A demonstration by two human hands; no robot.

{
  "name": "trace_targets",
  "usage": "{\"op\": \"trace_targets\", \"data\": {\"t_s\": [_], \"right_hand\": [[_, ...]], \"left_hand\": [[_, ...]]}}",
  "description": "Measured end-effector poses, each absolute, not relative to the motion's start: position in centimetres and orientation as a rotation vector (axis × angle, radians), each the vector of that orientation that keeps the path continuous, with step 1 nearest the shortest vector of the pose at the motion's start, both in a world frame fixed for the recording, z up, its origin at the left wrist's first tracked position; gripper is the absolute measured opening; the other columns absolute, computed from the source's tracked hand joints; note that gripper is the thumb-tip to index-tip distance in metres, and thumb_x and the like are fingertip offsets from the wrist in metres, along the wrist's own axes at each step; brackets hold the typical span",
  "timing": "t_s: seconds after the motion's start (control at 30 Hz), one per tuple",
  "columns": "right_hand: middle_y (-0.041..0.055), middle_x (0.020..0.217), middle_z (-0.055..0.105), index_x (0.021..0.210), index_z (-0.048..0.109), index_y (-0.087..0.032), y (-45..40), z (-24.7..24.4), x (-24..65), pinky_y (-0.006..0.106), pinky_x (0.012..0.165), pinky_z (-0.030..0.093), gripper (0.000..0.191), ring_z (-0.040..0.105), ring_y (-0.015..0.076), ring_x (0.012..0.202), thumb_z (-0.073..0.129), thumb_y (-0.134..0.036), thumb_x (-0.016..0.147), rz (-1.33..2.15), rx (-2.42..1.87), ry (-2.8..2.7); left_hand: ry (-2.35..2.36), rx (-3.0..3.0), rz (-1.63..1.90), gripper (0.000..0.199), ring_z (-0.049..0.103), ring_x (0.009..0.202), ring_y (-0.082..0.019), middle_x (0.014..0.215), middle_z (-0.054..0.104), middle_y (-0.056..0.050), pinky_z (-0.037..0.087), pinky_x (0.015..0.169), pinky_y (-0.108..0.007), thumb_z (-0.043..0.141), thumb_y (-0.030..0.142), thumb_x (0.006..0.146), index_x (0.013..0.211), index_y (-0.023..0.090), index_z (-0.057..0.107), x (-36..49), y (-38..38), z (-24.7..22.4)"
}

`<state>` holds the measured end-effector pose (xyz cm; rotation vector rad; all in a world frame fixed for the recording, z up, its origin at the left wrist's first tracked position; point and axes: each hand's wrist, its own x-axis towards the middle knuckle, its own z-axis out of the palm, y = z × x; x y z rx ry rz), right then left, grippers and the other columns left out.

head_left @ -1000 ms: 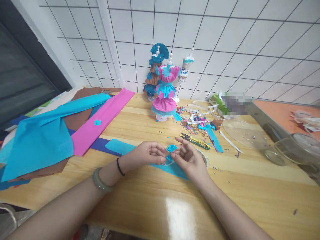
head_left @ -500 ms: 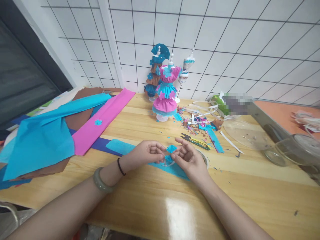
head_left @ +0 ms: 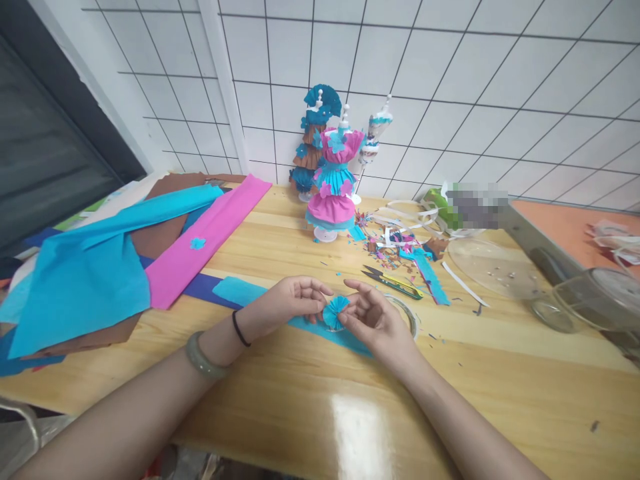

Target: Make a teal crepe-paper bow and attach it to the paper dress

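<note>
Between my hands is a small pleated blue paper rosette [head_left: 334,313], spread into a nearly round fan. My right hand [head_left: 377,320] pinches its right edge between thumb and fingers. At the left edge, the closed thumb and fingers of my left hand [head_left: 290,303] hold it; their exact contact is partly hidden. Under the hands lies a strip of light blue crepe paper [head_left: 345,339]. A roll of clear tape [head_left: 411,313] sits partly behind my right hand. Just beyond it rest yellow-and-green thread snips [head_left: 395,283].
Crepe paper sheets [head_left: 85,287] and a pink strip [head_left: 210,240] with a blue paper flower are piled at left. Decorated dress stands [head_left: 333,210] stand near the tiled wall. Paper scraps [head_left: 395,247], a clear plastic lid [head_left: 490,267] and a clear jar [head_left: 590,300] are at right.
The pleated blue paper has gone from two separate fan shapes, one above the other, to one round rosette. Both hands stay in nearly the same place.
</note>
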<state>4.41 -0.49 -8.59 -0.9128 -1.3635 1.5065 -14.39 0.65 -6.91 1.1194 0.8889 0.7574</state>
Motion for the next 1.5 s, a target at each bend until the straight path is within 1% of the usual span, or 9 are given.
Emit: {"op": "trace_targets", "data": {"t_s": [0.17,0.33,0.43,0.57,0.7,0.9,1.17,1.33,1.5], "right_hand": [[-0.0002,0.078,0.054,0.112,0.045,-0.023,-0.5,-8.6,4.4,0.029,0.065,0.045,0.047,0.055,0.012,0.069,0.068,-0.026,0.07,1.484,-0.925,-1.378],[0.0002,0.079,0.053,0.113,0.044,-0.022,-0.4,-8.8,4.5,0.029,0.067,0.045,0.047,0.055,0.0126,0.071,0.067,-0.027,0.072,1.418,-0.942,-1.393],[0.0002,0.079,0.054,0.113,0.044,-0.022,-0.5,-8.7,4.4,0.028,0.067,0.045,0.047,0.054,0.012,0.071,0.066,-0.026,0.072,1.411,-0.952,-1.4],[0.0003,0.079,0.053,0.113,0.043,-0.021,-0.7,-8.5,4.1,0.027,0.065,0.046,0.046,0.054,0.0118,0.069,0.064,-0.027,0.073,1.391,-0.982,-1.443],[0.0012,0.079,0.054,0.113,0.044,-0.021,-0.8,-8.5,4.0,0.029,0.066,0.047,0.045,0.055,0.0127,0.07,0.063,-0.028,0.073,1.35,-1.007,-1.494],[0.0021,0.083,0.053,0.11,0.048,-0.022,-0.9,-8.4,4.0,0.029,0.066,0.048,0.043,0.056,0.0128,0.071,0.065,-0.03,0.072,1.312,-1.014,-1.485],[0.0028,0.083,0.055,0.108,0.05,-0.022,-1.0,-8.1,4.0,0.03,0.068,0.049,0.044,0.057,0.0137,0.072,0.068,-0.034,0.07,1.323,-1.005,-1.477],[0.004,0.086,0.057,0.107,0.052,-0.021,-1.0,-8.2,4.0,0.03,0.068,0.048,0.039,0.056,0.0143,0.074,0.065,-0.036,0.073,1.281,-1.058,-1.501],[0.004,0.084,0.058,0.107,0.052,-0.021,-1.0,-8.0,4.1,0.03,0.069,0.047,0.037,0.056,0.0152,0.074,0.062,-0.036,0.075,1.237,-1.072,-1.524]], "left_hand": [[0.89,1.125,0.752,0.029,0.054,0.062,-0.009,0.071,0.058,-0.002,0.043,0.057,-0.021,0.066,0.021,0.069,0.095,0.011,0.06,-14.3,0.7,-6.7],[0.892,1.147,0.749,0.032,0.055,0.063,-0.01,0.08,0.061,-0.005,0.044,0.06,-0.023,0.065,0.026,0.07,0.097,0.011,0.059,-14.2,0.6,-6.4],[0.906,1.219,0.75,0.031,0.055,0.068,-0.011,0.082,0.061,-0.004,0.044,0.063,-0.024,0.064,0.03,0.072,0.097,0.012,0.059,-14.0,0.5,-6.5],[0.879,1.31,0.761,0.027,0.055,0.075,-0.011,0.082,0.061,-0.003,0.043,0.069,-0.023,0.067,0.027,0.07,0.092,0.013,0.06,-13.7,0.3,-6.9],[0.887,1.286,0.785,0.022,0.055,0.068,-0.009,0.075,0.061,-0.001,0.043,0.066,-0.022,0.066,0.026,0.072,0.088,0.012,0.06,-13.5,0.3,-7.3],[0.907,1.21,0.769,0.022,0.056,0.06,-0.008,0.065,0.06,0.0,0.045,0.06,-0.021,0.068,0.028,0.069,0.079,0.012,0.057,-13.5,0.3,-6.9],[0.918,1.197,0.766,0.024,0.058,0.059,-0.01,0.064,0.062,-0.001,0.047,0.059,-0.022,0.068,0.03,0.069,0.079,0.012,0.056,-13.5,0.3,-6.7],[0.864,1.198,0.749,0.022,0.057,0.061,-0.009,0.065,0.06,0.0,0.048,0.062,-0.022,0.068,0.027,0.069,0.081,0.012,0.058,-13.3,0.3,-7.3],[0.867,1.199,0.742,0.023,0.057,0.06,-0.009,0.065,0.06,0.0,0.048,0.061,-0.023,0.069,0.028,0.068,0.08,0.012,0.057,-13.4,0.3,-7.4]]}}
